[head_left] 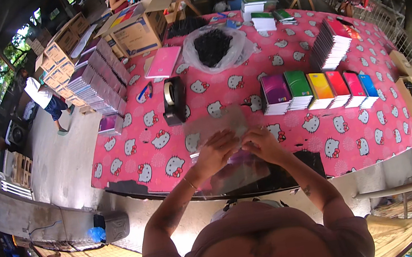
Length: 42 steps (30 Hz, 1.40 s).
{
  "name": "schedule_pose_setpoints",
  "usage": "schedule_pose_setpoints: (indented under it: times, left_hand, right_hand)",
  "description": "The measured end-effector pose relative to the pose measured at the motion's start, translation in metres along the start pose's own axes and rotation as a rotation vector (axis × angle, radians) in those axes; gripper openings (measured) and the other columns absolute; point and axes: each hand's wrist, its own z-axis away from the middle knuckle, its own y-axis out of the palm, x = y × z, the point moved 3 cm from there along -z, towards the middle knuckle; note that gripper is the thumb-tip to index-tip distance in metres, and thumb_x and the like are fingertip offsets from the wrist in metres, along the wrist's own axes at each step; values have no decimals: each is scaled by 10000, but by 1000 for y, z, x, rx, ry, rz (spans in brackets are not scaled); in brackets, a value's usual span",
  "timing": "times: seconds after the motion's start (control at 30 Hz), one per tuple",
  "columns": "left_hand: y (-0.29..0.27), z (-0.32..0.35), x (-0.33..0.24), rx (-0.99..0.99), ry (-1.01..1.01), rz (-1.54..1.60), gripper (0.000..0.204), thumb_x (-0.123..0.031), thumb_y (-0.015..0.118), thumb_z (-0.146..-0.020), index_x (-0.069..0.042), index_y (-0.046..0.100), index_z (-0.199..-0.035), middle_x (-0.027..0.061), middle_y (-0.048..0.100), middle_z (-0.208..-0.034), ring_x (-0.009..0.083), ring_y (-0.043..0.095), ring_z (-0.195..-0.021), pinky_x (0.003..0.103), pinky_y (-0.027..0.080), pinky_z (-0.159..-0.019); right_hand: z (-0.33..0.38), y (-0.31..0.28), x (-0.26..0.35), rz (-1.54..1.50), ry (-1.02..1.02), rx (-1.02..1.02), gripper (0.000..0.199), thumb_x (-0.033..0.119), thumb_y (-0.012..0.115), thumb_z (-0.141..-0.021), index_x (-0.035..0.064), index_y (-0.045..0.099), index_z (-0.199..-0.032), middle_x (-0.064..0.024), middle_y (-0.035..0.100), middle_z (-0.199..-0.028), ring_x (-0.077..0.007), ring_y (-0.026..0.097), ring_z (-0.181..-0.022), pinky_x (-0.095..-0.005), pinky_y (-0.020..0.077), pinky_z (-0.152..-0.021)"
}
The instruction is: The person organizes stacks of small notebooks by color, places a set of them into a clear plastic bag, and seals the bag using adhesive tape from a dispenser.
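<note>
Both hands meet at the near middle of the table, over a clear plastic wrapper [221,122]. My left hand [217,149] has its fingers bent and pressed onto the plastic. Beside it, my right hand [262,144] pinches the plastic between thumb and fingers. Something purple [241,156] shows below the fingers, mostly covered by hands and film. More see-through film spreads toward the table's near edge. A black tape dispenser [174,101] with a roll of tape stands beyond my left hand.
Notebook stacks in several colours [297,86] stand at right; a taller stack [331,45] is behind. A plastic bag of black pieces [213,45], a pink notebook [163,62] and a cardboard box [138,31] lie farther back. Purple notebook piles [94,76] rise at left. People are beyond.
</note>
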Motion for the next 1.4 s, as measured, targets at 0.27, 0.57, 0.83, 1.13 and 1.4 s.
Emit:
schedule_pose_setpoints:
  times: [0.27,0.57,0.83,1.13,1.4]
  left_hand:
    - [-21,-31,-18,-47,-54,118,238,-60,724,-793,-75,709,-1029,101,710,-867,291,669,-772,404,530,-732]
    - [-24,-11,-16,-2,-41,-39,253,-143,765,-798,-63,698,-1030,85,635,-1186,282,620,-1049,396,529,-852]
    - [-9,-30,17,69,-268,202,71,-138,709,-821,-94,700,-876,101,703,-810,299,676,-780,448,535,-702]
    - [16,-24,63,193,-490,313,460,-253,812,-779,-51,621,-1145,143,646,-1013,254,646,-899,355,528,-767]
    - [-9,-2,205,-497,-780,-44,438,-366,735,-855,8,663,-1071,164,656,-831,232,619,-693,379,529,-666]
  right_hand:
    - [-12,-3,11,86,-11,-88,286,192,738,-830,115,653,-1091,-67,649,-973,-277,633,-923,-426,462,-838]
    - [-12,5,14,141,-11,-13,181,190,728,-836,111,663,-985,-54,632,-985,-279,608,-950,-433,467,-863]
    - [-18,10,2,125,132,54,154,145,702,-835,75,640,-956,-95,625,-946,-324,614,-906,-442,481,-864]
    - [-24,12,-29,-393,375,17,438,121,784,-824,35,591,-1208,-127,613,-1146,-238,640,-996,-353,525,-845]
    - [-3,36,-61,-667,611,-195,354,55,742,-851,41,609,-1179,-53,616,-1091,-133,599,-991,-279,521,-798]
